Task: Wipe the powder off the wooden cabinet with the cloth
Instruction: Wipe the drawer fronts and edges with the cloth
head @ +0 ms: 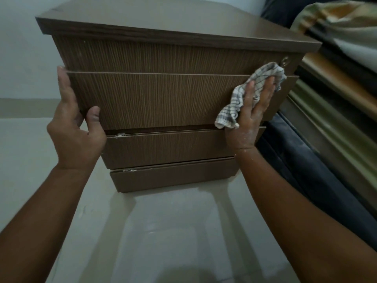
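Presently: wooden cabinet (163, 94) stands on the pale floor (142, 231), seen from above and in front; it has three stacked drawer fronts. Top panel and the upper drawer face look free of powder. Left hand (75, 127) grips the cabinet's left front edge, fingers wrapped round the side, thumb (92, 117) flat on the face, apparently steadying. Right hand (250, 117), fingers spread flat, presses the checked cloth (251, 92) against the cabinet's right front, just below the round lock (284, 61). White dust clings to that hand's wrist. Small white powder residue (120, 136) sits in the seam below the upper drawer; more residue (129, 170) in the next seam down. Judgement: broad faces mostly done; seams and lower fronts remain.
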